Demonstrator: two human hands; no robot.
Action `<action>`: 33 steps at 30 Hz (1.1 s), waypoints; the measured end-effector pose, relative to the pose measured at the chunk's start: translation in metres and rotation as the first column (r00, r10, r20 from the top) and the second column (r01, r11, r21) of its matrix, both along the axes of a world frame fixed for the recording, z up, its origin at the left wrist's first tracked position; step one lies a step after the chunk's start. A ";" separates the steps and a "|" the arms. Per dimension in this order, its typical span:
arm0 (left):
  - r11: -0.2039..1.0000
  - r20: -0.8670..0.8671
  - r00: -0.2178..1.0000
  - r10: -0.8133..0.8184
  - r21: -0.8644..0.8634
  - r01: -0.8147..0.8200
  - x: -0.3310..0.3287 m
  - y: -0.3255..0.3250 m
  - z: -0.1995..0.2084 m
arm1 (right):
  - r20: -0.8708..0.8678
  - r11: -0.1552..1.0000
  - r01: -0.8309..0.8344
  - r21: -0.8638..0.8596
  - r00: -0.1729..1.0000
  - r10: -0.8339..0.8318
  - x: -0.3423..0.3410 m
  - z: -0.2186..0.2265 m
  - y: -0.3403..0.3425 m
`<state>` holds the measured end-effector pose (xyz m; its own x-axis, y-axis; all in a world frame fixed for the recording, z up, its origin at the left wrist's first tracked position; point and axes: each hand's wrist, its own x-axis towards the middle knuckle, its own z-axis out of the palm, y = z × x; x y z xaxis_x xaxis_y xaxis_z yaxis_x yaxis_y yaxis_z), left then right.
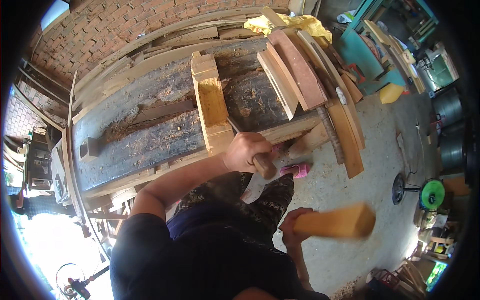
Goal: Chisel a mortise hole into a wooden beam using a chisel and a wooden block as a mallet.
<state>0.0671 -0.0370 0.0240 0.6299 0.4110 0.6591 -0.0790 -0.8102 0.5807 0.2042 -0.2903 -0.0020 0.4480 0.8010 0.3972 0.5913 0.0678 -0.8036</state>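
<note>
My left hand (pixel 245 152) grips a chisel (pixel 260 162) by its wooden handle, the blade angled against the side of a pale wooden block (pixel 210 102) with a rectangular recess cut into it. The block lies across a dark, worn workbench (pixel 150 135) strewn with sawdust. My right hand (pixel 292 225) is shut around a thick yellowish wooden mallet (pixel 337 222), held low and away from the bench, blurred by motion. My legs and a pink slipper (pixel 296 170) show below the bench edge.
Several curved planks (pixel 305 75) lean over the bench's right end. A brick wall (pixel 115 30) with stacked boards stands behind. A small dark block (pixel 90 148) rests on the left of the bench. A green-wheeled tool (pixel 430 194) lies on the concrete floor.
</note>
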 end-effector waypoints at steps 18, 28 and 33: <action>0.998 -0.055 0.998 -0.019 0.052 0.022 0.002 0.016 -0.027 | -0.385 0.970 0.016 -0.241 0.916 -0.111 -0.022 -0.044 0.026; 0.995 0.047 0.996 0.080 0.051 -0.082 -0.010 0.032 -0.031 | 0.226 1.000 -0.019 -0.001 0.974 0.019 -0.037 0.000 0.041; 0.997 0.118 0.991 0.057 0.046 -0.063 -0.018 0.029 -0.040 | -0.277 0.993 0.099 -0.067 0.954 -0.114 -0.054 0.011 0.074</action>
